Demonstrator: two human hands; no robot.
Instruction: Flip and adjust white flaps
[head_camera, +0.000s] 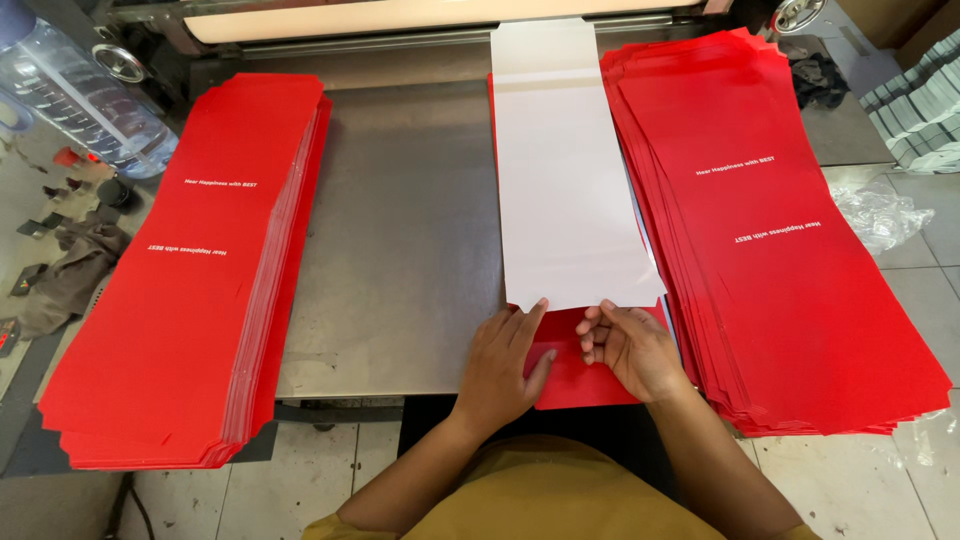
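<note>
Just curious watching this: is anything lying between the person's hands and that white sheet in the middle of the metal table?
Nothing visible. The left hand and right hand already have fingertips at the near edge of the white sheet, which lies on a red sheet.

Tall stack of flat red carton blanks (170, 270) with white print at my left on the surface (400, 250), fanned red stack (790, 260) at my right, one blank white-side-up (570, 170) between them, clear plastic bottle (80, 90) far left

Note clear plastic bottle (75, 95) at your far left, dark rags (70, 270) below it, crumpled plastic wrap (880, 215) right, grey stacks (925, 115) beyond.
</note>
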